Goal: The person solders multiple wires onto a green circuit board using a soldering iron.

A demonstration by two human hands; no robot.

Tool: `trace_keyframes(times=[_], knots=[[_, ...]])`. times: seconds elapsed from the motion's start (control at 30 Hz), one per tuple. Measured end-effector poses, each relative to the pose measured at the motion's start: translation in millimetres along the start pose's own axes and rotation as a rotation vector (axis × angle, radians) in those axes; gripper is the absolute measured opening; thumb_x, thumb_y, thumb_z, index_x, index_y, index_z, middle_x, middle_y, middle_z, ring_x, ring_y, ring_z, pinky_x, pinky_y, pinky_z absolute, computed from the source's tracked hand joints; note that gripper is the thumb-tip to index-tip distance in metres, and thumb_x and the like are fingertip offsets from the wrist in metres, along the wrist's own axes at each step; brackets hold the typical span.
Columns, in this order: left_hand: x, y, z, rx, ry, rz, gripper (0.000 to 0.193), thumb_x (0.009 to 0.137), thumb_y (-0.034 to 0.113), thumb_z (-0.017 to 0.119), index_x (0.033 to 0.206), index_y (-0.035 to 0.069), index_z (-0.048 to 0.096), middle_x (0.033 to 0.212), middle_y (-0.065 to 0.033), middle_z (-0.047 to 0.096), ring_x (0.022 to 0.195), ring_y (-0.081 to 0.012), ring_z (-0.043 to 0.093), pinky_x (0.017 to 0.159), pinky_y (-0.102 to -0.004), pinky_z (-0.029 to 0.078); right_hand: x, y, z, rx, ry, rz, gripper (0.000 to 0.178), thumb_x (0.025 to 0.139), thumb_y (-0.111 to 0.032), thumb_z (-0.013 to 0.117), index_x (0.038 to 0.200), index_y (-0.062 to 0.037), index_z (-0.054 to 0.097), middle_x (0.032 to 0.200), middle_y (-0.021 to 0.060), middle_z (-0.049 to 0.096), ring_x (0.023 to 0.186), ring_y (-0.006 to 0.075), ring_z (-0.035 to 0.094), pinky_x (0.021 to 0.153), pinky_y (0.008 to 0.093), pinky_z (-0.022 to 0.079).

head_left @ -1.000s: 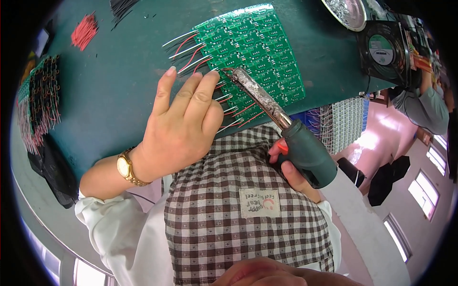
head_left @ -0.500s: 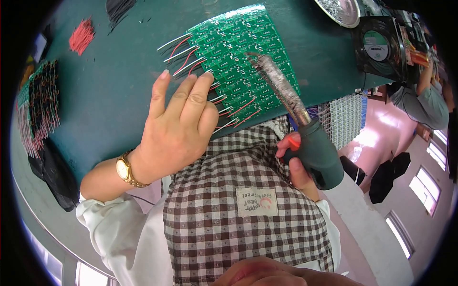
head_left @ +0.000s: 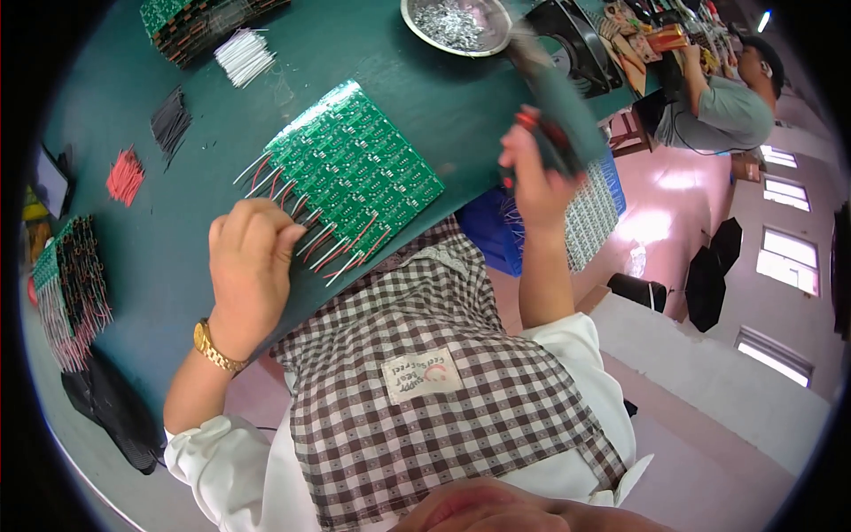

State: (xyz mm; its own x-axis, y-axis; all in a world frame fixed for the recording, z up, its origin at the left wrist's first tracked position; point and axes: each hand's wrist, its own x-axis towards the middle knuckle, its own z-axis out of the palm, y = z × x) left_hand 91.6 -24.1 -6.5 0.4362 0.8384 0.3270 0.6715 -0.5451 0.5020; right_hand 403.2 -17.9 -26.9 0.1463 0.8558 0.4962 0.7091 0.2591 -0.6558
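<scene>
A panel of green circuit boards (head_left: 359, 164) lies on the green table, with red, white and black wires (head_left: 330, 257) sticking out along its near left edge. At these wires is my left hand (head_left: 244, 266), its fingers curled and the thumb against the forefinger; whatever lies between them is hidden. My right hand (head_left: 538, 191) is wrapped round a soldering gun (head_left: 567, 120) with a dark green body and red parts. Motion smears the gun, and its metal barrel points up toward a metal bowl (head_left: 409, 28) of silvery scraps.
Piles of white (head_left: 244, 58), black (head_left: 170, 120) and red wires (head_left: 126, 177) lie at left, with stacked boards (head_left: 182, 31) behind. Wired boards (head_left: 75, 284) stand at far left. A black fan (head_left: 576, 44) stands right of the bowl; a blue bin (head_left: 489, 232) is below the edge. Another person (head_left: 722, 106) sits beyond.
My right hand has swung the soldering gun up and away from the boards, toward the bowl. My left hand has moved left and curled its fingers. The whole view has shifted.
</scene>
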Motion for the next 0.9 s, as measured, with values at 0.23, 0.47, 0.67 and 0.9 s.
trace_keyframes(times=[0.23, 0.47, 0.67, 0.9], knots=[[-3, -2, 2, -0.387, 0.003, -0.272, 0.001, 0.088, 0.002, 0.055, 0.089, 0.002, 0.054, 0.078, -0.0102, 0.056, 0.064, -0.0213, 0.053, 0.061, -0.0288, 0.044, -12, -27, -2, 0.560, 0.086, 0.162, 0.029, 0.087, -0.006, 0.050, 0.115, 0.0017, 0.047, 0.084, 0.0123, 0.057, 0.063, 0.0148, 0.055, 0.062, 0.0270, 0.048], [2, 5, 14, -0.396, -0.122, -0.254, 0.005, 0.084, 0.005, 0.059, 0.086, 0.002, 0.056, 0.076, -0.0106, 0.056, 0.060, -0.0213, 0.053, 0.054, -0.0308, 0.043, -74, -31, 1, 0.677, -0.249, 0.297, 0.039, 0.084, -0.011, 0.055, 0.119, -0.0002, 0.042, 0.078, 0.0117, 0.054, 0.065, 0.0161, 0.051, 0.060, 0.0281, 0.045], [-6, 1, 22, -0.354, -0.052, -0.290, 0.006, 0.081, 0.006, 0.062, 0.082, 0.003, 0.058, 0.071, -0.0087, 0.056, 0.057, -0.0213, 0.053, 0.052, -0.0313, 0.043, -97, -52, -24, 0.535, -0.648, 0.380, 0.024, 0.078, 0.002, 0.057, 0.102, 0.0012, 0.055, 0.082, 0.0051, 0.058, 0.072, 0.0141, 0.056, 0.065, 0.0259, 0.046], [-3, 0, 29, -0.311, 0.040, -0.214, 0.007, 0.080, 0.008, 0.062, 0.080, 0.004, 0.056, 0.072, -0.0094, 0.056, 0.057, -0.0245, 0.055, 0.050, -0.0325, 0.043, -97, -58, -36, 0.702, -0.710, 0.671, 0.020, 0.075, -0.004, 0.061, 0.094, 0.0008, 0.058, 0.079, 0.0069, 0.059, 0.071, 0.0153, 0.056, 0.066, 0.0264, 0.047]])
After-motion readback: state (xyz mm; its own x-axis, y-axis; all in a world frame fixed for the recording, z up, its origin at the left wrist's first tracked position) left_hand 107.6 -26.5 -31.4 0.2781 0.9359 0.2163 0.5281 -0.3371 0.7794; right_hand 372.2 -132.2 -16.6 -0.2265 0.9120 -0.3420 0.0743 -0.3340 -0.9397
